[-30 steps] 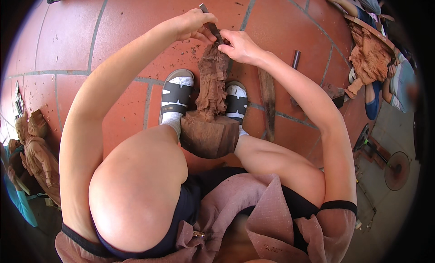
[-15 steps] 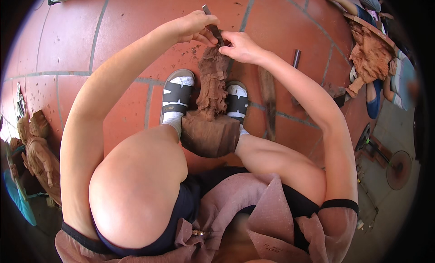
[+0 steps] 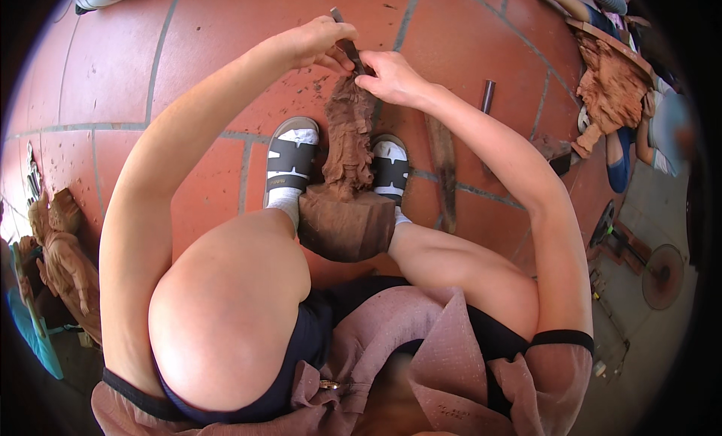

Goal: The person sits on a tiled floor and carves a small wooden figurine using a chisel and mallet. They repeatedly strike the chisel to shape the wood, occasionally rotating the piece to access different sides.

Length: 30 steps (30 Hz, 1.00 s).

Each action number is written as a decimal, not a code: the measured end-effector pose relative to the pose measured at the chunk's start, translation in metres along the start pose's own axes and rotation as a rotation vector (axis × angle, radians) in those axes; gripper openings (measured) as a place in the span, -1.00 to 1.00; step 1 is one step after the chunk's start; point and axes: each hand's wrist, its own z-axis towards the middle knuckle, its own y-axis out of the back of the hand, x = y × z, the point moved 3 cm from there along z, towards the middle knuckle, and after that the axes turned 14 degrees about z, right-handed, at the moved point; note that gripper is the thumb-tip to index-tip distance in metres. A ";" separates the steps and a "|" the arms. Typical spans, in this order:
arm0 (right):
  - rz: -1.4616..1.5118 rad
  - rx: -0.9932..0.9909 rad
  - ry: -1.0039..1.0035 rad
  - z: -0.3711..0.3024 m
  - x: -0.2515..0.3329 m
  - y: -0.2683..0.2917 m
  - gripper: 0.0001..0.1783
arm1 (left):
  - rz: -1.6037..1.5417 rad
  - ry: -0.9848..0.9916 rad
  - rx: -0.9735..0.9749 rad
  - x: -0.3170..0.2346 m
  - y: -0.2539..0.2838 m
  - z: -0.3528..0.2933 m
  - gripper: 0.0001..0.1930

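Note:
A brown carved wooden statue (image 3: 347,139) stands between my feet, with its rough block base (image 3: 346,225) toward me. At the statue's far end, both hands are closed on a dark metal chisel (image 3: 347,48). My left hand (image 3: 327,43) grips its upper part, fingers wrapped round the shaft. My right hand (image 3: 391,77) pinches it lower down, close to the wood, with the thumb toward the statue. The chisel's lower tip is hidden by the fingers and the carving.
Right of my right foot lie a long wooden bar (image 3: 442,173) and a dark cylindrical rod (image 3: 488,98). Carved figures (image 3: 71,259) stand at the left rim. At the upper right, another person is beside a large carving (image 3: 613,86). Wood chips dot the red tiles (image 3: 218,52).
The whole view has shifted slightly. Both hands keep the same hold on the chisel at the statue's far end.

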 end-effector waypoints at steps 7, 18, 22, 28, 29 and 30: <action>0.092 -0.032 0.052 -0.001 -0.004 -0.003 -0.69 | 0.046 0.064 0.034 0.003 -0.004 0.006 -0.70; 0.022 -0.082 0.059 -0.005 0.001 0.004 -0.71 | 0.135 0.012 0.004 -0.018 -0.010 0.000 -0.74; 0.056 -0.013 0.126 0.000 -0.006 0.000 -0.67 | 0.163 -0.011 0.016 -0.016 -0.010 -0.002 -0.72; 0.154 -0.102 0.074 0.001 -0.007 0.007 -0.65 | 0.210 -0.079 -0.029 -0.022 -0.010 -0.005 -0.72; 0.133 -0.071 -0.020 0.000 -0.006 0.013 -0.65 | 0.192 -0.090 -0.054 -0.026 -0.014 -0.006 -0.68; 0.168 -0.059 -0.035 0.001 -0.011 0.013 -0.64 | 0.174 -0.101 -0.078 -0.029 -0.015 -0.008 -0.65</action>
